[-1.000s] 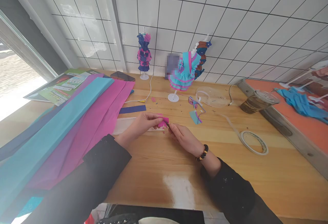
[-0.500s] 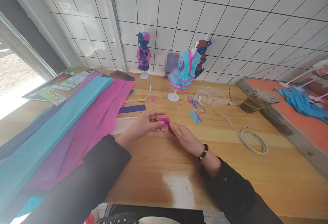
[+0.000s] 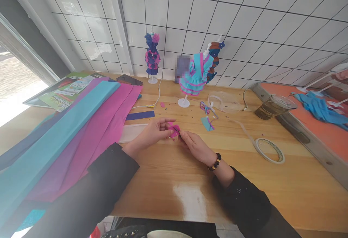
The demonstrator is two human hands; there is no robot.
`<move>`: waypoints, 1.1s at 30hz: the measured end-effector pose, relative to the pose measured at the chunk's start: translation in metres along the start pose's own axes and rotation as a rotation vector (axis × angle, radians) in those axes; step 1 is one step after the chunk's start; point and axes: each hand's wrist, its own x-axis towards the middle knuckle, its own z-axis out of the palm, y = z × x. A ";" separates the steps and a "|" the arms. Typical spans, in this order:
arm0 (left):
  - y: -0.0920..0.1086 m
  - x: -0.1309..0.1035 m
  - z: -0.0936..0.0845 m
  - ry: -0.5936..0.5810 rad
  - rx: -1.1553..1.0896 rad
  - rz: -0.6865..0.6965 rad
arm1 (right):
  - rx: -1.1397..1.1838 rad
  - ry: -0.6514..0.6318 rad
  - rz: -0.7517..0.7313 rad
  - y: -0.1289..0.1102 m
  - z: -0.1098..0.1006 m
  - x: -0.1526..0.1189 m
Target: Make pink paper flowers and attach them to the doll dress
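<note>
Small pieces of magenta crepe paper (image 3: 174, 132) are pinched in my left hand (image 3: 153, 132), thumb below and fingers above. My right hand (image 3: 194, 146), with a beaded bracelet at the wrist, closes on a thin dark stick-like tool (image 3: 176, 129). Its tip lies across the magenta paper. What else the right fingers hold is hidden. Both hands hover low over the wooden table (image 3: 163, 180). Under my left wrist lies a whitish strip (image 3: 132, 133), and a navy paper strip (image 3: 140, 115) is just beyond it.
Long crepe sheets (image 3: 89, 125) cover the left side. Doll stands with a turquoise dress (image 3: 195, 74) and a navy dress (image 3: 152, 58) stand at the wall. On the right are a tape roll (image 3: 270, 151), a cup (image 3: 275, 107) and an orange surface (image 3: 307, 122).
The magenta paper has turned slightly between my fingers and shows more of its spread face. My left thumb has shifted a little; my right hand stays nearly in place.
</note>
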 end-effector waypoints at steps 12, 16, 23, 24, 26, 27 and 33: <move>-0.001 -0.001 0.003 -0.011 -0.024 0.001 | 0.030 -0.013 0.010 -0.002 0.000 0.000; -0.001 -0.001 0.002 0.007 -0.009 0.005 | 0.040 -0.016 0.019 -0.001 0.001 0.000; -0.004 0.000 0.004 -0.016 -0.030 0.010 | 0.047 -0.002 0.017 0.000 0.003 0.000; -0.004 0.000 0.005 -0.016 -0.035 0.009 | 0.050 0.004 0.016 0.000 0.003 0.000; -0.005 0.000 0.005 -0.019 -0.051 0.006 | 0.055 0.012 0.015 0.001 0.003 0.000; -0.005 0.000 0.006 -0.023 -0.061 0.001 | 0.058 0.013 0.016 0.001 0.003 0.000; -0.004 0.000 0.005 -0.022 -0.093 -0.018 | 0.063 0.000 0.025 0.000 0.003 0.000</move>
